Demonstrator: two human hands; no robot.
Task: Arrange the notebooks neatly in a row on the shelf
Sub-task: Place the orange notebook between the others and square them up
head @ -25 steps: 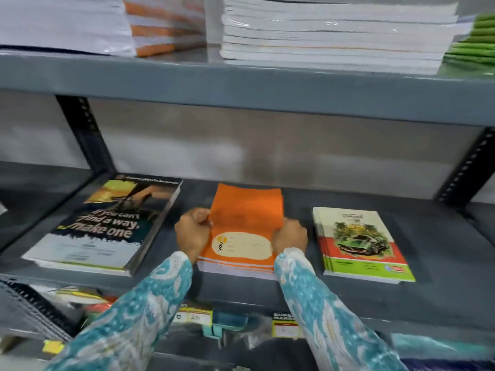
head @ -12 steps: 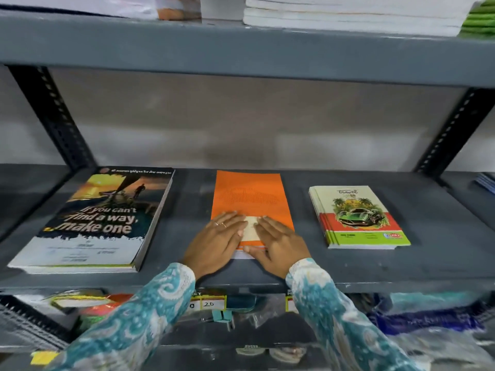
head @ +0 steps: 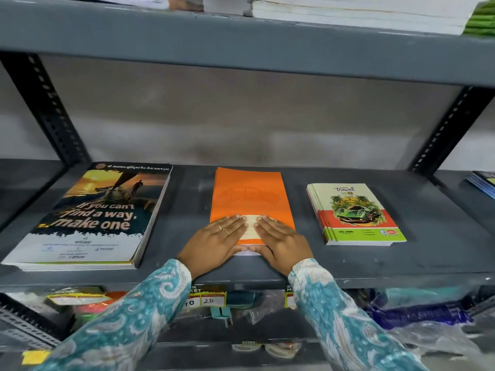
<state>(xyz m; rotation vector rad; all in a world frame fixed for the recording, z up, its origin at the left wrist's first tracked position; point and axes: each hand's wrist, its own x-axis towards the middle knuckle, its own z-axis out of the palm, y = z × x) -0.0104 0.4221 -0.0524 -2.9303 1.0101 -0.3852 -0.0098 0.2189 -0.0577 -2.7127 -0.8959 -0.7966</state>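
Note:
Three piles of notebooks lie flat in a row on the grey shelf [head: 428,253]. On the left is a large stack with a sunset cover [head: 88,218]. An orange stack [head: 250,196] lies in the middle. On the right is a smaller stack with a green car cover [head: 356,212]. My left hand [head: 214,243] and my right hand [head: 281,243] rest flat, palms down, on the near end of the orange stack, fingers together and pointing inward. Neither hand grips anything.
The shelf above [head: 241,41] carries white and green notebook stacks [head: 375,14]. Black slotted uprights [head: 45,108] stand at both back corners. Below the shelf lie plastic-wrapped goods and price tags [head: 209,299]. Blue books [head: 482,183] lie at the far right.
A second ago both hands gripped the sides of the tilted orange stack near the shelf edge. Now it lies flat, further back, with both hands pressed flat on top.

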